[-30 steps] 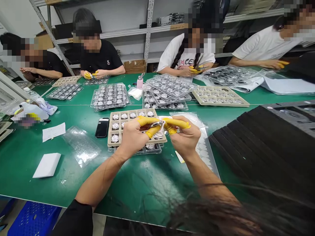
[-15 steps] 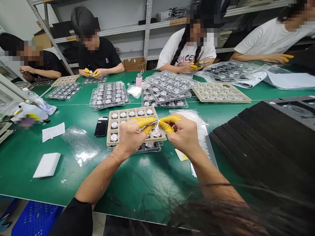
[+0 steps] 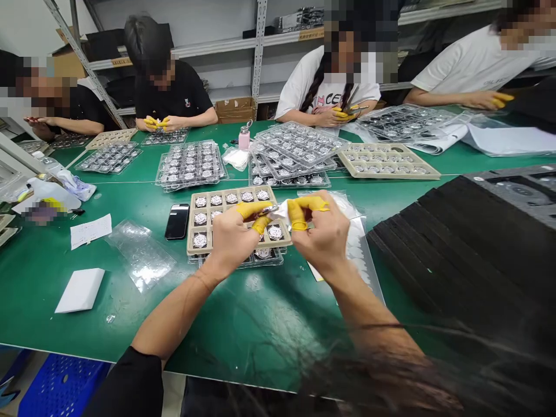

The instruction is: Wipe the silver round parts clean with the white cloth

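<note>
Green workbench (image 3: 87,301) spreads beneath both hands, with a beige tray (image 3: 189,231) of round metal badges (image 3: 200,240) just under them. Left hand (image 3: 230,238), in yellow finger cots (image 3: 248,209), pinches a small metal piece (image 3: 267,209); right hand (image 3: 324,234) pinches a white cloth (image 3: 281,211) against it.

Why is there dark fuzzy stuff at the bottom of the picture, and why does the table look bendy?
In the head view, the dark fuzz is strands of hair hanging close to the lens, so they're out of focus. Also in the head view, the wide lens bends the green table's front edge, and light makes glare on the clear plastic trays.
</note>
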Tool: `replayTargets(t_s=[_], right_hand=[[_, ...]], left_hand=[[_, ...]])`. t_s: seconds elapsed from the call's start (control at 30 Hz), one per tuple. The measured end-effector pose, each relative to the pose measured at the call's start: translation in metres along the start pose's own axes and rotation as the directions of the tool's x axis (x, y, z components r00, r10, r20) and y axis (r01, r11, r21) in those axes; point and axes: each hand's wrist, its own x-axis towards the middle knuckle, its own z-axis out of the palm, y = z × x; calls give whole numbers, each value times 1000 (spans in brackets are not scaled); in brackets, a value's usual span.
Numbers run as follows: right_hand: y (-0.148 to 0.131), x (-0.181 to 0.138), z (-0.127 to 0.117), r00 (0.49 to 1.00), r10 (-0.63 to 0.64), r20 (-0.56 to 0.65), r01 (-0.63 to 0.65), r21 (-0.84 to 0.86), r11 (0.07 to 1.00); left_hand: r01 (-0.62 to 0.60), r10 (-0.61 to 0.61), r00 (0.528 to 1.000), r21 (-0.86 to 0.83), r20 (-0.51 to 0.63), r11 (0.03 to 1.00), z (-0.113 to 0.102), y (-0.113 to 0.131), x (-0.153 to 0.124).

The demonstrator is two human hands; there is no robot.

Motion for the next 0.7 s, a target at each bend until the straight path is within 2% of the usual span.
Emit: replayTargets(t_s=[0.03,0.1,0.2,0.3,0.4,0.57,0.7], right_hand=[[5,3,-4,994,-96,-44,92,-85,992],[11,9,-12,972,-216,-90,205,-118,971],[9,11,-19,969,-233,-79,235,15,972],[0,8,-16,974,-228,-15,228,124,966],[-3,4,-9,971,-238,-20,238,158,958],[-1,4,-8,959,-256,-125,264,53,963],[0,4,-8,964,-263,-47,264,5,965]], left_hand=[[100,-99,995,-117,16,988,2,-1,2],[240,-231,971,-312,64,919,6,-2,7],[297,-278,954,-458,111,838,7,0,9],[297,-262,955,-499,141,814,8,2,8],[304,-264,952,-504,152,808,8,3,7],[410,-386,910,-472,151,780,5,5,9],[418,-375,908,-452,186,788,4,6,8]])
